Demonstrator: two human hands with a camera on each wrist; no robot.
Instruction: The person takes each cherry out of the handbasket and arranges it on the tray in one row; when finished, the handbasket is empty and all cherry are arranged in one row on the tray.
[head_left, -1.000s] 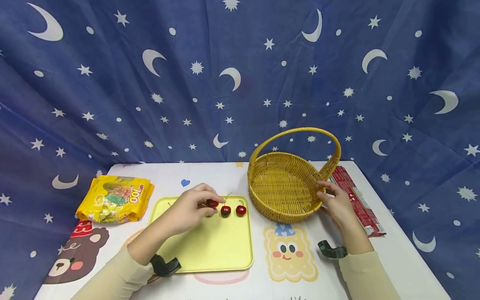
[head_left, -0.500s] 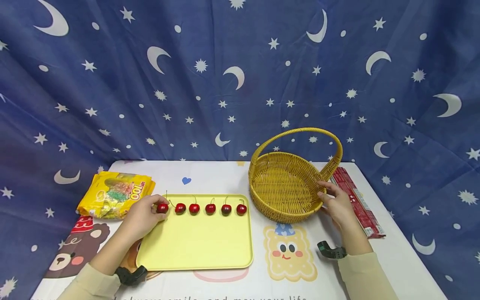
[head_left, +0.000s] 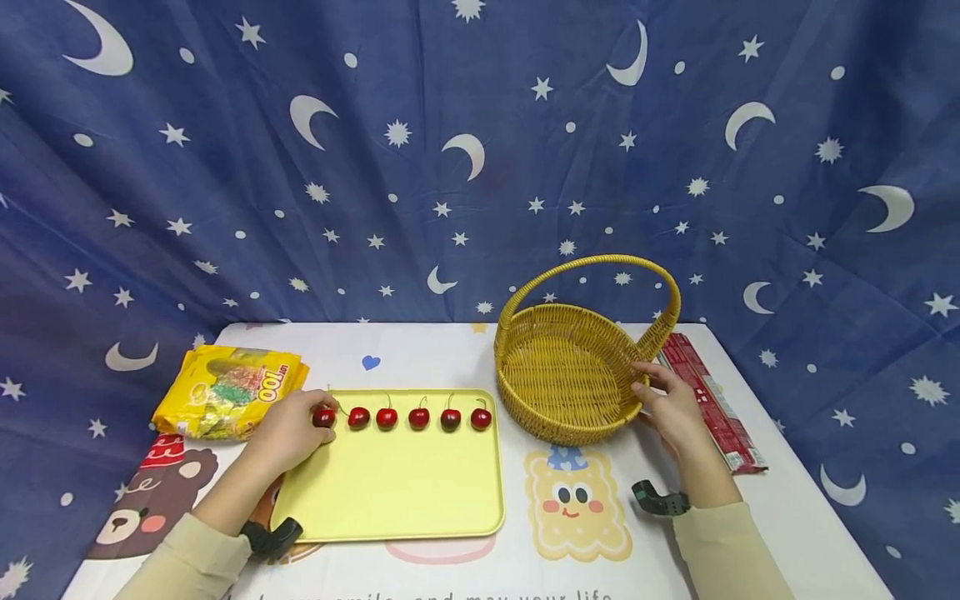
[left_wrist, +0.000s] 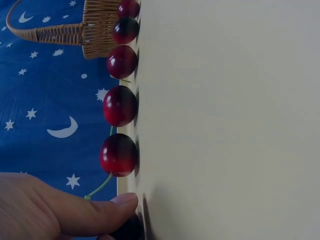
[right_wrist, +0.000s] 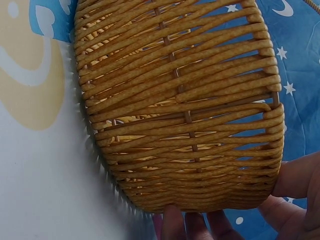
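Note:
My left hand (head_left: 288,429) pinches the leftmost cherry (head_left: 323,417) at the far left end of the yellow tray (head_left: 390,492). In the left wrist view the thumb lies over that dark cherry (left_wrist: 129,229) and hides most of it. Several more red cherries with stems, such as the neighbouring cherry (head_left: 359,417), stand in a row along the tray's far edge. At the right, my right hand (head_left: 675,412) grips the side of a woven basket (head_left: 572,429) with a tall handle. Several of its fingers touch the basket's wall (right_wrist: 190,125) in the right wrist view. No cherry shows inside the basket.
A yellow snack bag (head_left: 228,392) lies left of the tray, close to my left hand. Red flat packaging (head_left: 712,404) lies behind and right of the basket. The printed white tablecloth (head_left: 780,500) ends at a blue star-patterned curtain (head_left: 375,167).
My left hand has moved left from the middle of the cherry row to the leftmost cherry, uncovering the others. It has hardly shifted over the last half second. The right hand and basket stay put.

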